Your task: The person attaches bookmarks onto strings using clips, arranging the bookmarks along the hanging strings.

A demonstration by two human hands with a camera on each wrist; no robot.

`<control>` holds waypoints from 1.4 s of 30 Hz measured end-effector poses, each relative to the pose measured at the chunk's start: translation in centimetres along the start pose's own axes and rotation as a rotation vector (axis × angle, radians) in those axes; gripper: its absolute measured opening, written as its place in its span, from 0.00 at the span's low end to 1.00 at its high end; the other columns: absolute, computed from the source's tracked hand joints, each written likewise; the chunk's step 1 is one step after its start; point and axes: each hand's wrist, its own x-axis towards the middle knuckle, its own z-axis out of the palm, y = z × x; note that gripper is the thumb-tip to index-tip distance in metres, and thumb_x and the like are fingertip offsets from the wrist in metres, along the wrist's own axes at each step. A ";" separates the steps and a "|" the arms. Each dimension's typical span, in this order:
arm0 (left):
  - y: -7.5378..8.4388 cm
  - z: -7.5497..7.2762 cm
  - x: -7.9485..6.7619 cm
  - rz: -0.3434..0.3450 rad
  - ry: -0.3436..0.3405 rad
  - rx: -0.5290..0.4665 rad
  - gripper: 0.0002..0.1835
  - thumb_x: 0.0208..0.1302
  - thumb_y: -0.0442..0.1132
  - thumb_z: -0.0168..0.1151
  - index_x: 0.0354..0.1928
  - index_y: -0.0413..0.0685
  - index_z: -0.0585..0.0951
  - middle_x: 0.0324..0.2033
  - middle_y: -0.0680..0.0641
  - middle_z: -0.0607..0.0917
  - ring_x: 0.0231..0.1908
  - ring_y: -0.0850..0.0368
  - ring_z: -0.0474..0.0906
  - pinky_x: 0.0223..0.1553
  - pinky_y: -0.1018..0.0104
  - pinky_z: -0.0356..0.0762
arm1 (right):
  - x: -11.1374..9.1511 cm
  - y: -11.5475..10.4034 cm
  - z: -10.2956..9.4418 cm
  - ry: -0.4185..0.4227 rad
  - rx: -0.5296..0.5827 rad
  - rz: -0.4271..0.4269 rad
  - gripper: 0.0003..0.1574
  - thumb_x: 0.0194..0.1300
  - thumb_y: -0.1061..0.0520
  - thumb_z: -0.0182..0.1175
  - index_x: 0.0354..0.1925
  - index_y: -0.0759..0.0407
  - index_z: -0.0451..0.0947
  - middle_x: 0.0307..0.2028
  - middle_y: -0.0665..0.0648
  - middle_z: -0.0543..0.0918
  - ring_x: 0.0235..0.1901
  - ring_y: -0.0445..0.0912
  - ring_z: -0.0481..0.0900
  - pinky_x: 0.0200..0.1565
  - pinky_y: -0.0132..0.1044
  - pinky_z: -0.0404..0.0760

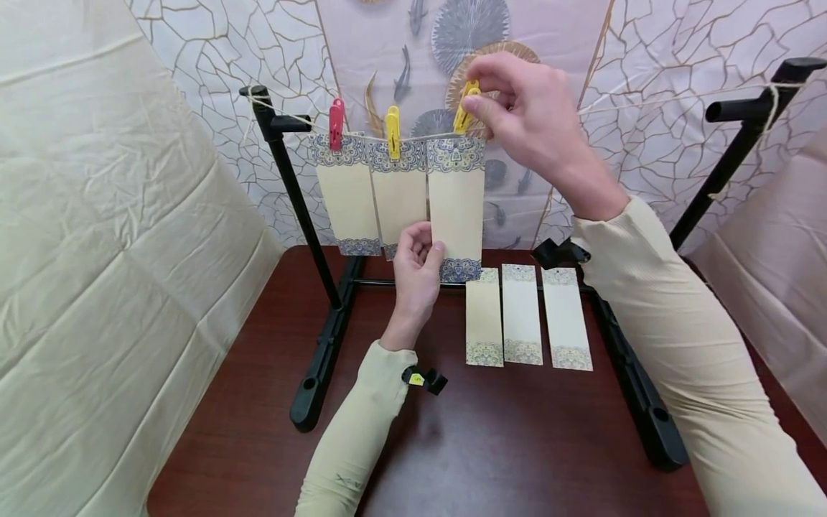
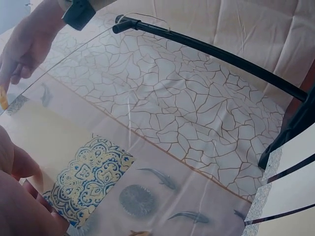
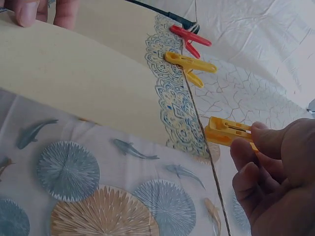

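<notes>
My left hand point(image 1: 416, 276) pinches a cream paper bookmark point(image 1: 456, 208) by its lower left edge, thumb in front. Blue patterned bands run across the bookmark's top and bottom, and its top edge meets a thin string point(image 3: 221, 196). Above it, my right hand point(image 1: 536, 118) pinches a yellow clothespin point(image 3: 229, 130) between thumb and fingers, its tips right at the string. To the left hang two similar bookmarks, one point(image 1: 349, 197) under a red clothespin point(image 1: 336, 124) and one point(image 1: 397, 197) under another yellow clothespin point(image 1: 393, 132).
The string spans a black stand, from its left post point(image 1: 293, 190) to its right post point(image 1: 723, 161). Three more bookmarks lie side by side on the dark red table point(image 1: 517, 445), the middle one point(image 1: 522, 312) whiter than its left neighbour. Behind hangs a patterned cloth point(image 1: 239, 57).
</notes>
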 end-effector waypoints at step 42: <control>-0.7 0.0 0.2 -0.045 0.046 -0.015 0.15 0.65 0.23 0.53 0.53 0.34 0.71 0.38 0.51 0.78 0.38 0.60 0.75 0.41 0.73 0.74 | 0.5 0.0 1.0 -0.324 -0.052 0.198 0.27 0.70 0.47 0.58 0.63 0.54 0.73 0.52 0.57 0.84 0.19 0.42 0.82 0.21 0.32 0.78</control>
